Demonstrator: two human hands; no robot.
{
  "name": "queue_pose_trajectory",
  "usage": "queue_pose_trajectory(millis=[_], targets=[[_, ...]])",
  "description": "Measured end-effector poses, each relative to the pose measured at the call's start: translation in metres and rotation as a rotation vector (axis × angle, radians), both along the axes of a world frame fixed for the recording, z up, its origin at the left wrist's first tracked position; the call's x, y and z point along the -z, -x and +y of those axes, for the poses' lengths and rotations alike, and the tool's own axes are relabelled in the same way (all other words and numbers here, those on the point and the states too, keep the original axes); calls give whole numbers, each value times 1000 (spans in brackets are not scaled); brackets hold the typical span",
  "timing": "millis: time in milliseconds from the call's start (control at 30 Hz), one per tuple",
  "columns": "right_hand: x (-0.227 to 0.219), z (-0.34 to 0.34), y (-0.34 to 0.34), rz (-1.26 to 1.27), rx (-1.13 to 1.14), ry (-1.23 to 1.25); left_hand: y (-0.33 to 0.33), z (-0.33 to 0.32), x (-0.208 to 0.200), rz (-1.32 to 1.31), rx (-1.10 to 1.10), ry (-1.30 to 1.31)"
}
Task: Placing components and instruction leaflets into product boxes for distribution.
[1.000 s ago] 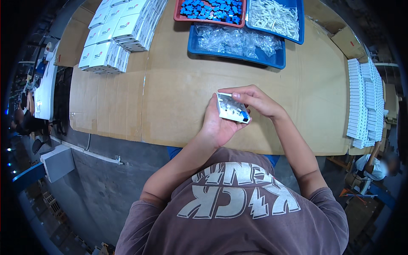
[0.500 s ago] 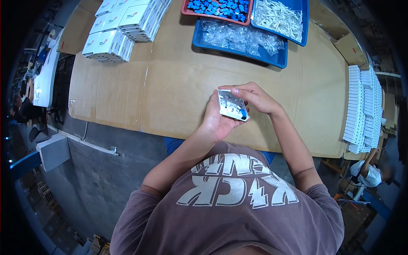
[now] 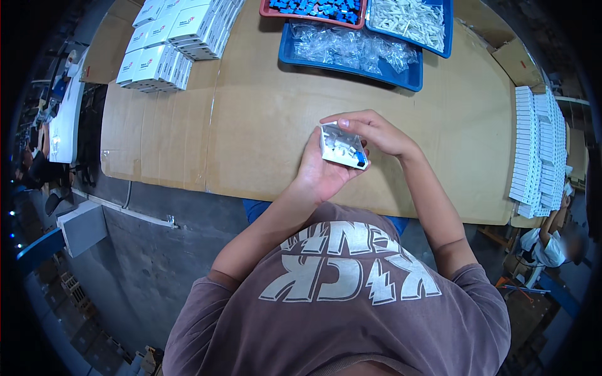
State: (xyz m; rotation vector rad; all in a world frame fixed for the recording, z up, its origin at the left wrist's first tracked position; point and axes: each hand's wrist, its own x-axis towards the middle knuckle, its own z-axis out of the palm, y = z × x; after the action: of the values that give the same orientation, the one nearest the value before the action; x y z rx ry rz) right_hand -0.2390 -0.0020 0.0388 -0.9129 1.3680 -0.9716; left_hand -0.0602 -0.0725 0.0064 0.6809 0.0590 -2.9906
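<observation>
A small shallow white box (image 3: 340, 155) lies tilted in my left hand (image 3: 318, 170), whose palm supports it from below and whose fingers wrap its sides. Its top face shows a clear plastic bag, small white pieces and a blue piece at the near right corner. My right hand (image 3: 379, 133) reaches over the far end of the box. Its thumb presses near the far right corner, and its fingers stretch along the far edge, partly hidden.
On the cardboard-covered table (image 3: 263, 125) stand a blue tray of clear bags (image 3: 351, 74), a red tray of blue pieces (image 3: 313, 19) and a blue tray of white pieces (image 3: 448, 37). White boxes are stacked far left (image 3: 160, 66) and right (image 3: 530, 156). Another person (image 3: 545, 247) sits at right.
The trays and table sit slightly higher in the picture. My right thumb has shifted a little over the box's far end. Both hands remain on the box.
</observation>
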Motion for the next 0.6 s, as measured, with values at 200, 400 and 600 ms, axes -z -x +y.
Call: queue_pose_trajectory(millis=[200, 400, 600], targets=[[-9, 8, -13, 37, 40, 66, -2, 0, -2, 7, -54, -10], [-7, 9, -19, 78, 69, 108, -2, 3, -6, -60, -42, 67], [-2, 7, -13, -4, -14, 32, -3, 3, -10, -138, 2, 117]])
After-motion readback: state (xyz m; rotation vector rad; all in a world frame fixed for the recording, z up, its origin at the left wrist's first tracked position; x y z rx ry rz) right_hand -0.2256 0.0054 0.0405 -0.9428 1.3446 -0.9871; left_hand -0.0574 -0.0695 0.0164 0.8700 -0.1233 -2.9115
